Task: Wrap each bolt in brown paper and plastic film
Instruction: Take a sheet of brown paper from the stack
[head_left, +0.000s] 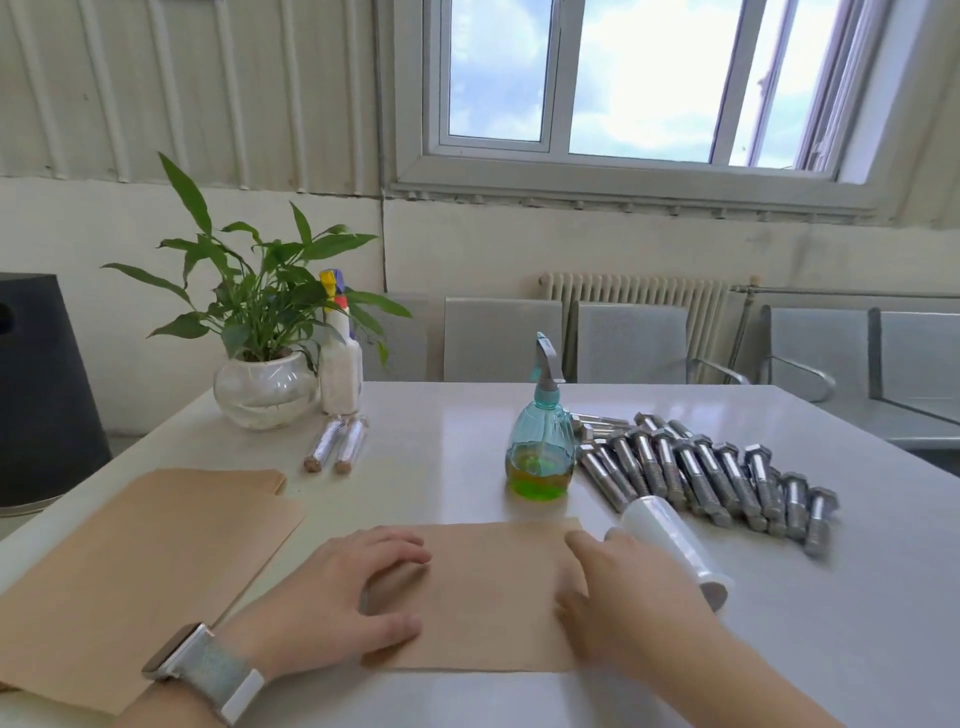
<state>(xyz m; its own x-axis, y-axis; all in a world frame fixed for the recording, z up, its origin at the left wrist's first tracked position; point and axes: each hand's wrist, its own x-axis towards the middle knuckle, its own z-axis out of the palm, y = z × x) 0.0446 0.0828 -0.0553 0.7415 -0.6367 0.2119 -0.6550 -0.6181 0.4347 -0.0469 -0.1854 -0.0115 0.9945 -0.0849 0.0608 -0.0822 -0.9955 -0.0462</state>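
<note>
Left of the sheet (483, 597) lies the paper stack (140, 571); beyond the sheet, two wrapped bolts (337, 447). Our left hand (337, 597) and right hand (623, 603) press flat on the sheet, fingers relaxed, grasping nothing. Right of the sheet sit the film roll (675, 540) and the bare bolts (717, 478). A careless reach could nudge the roll off rolling, we judge.
</note>
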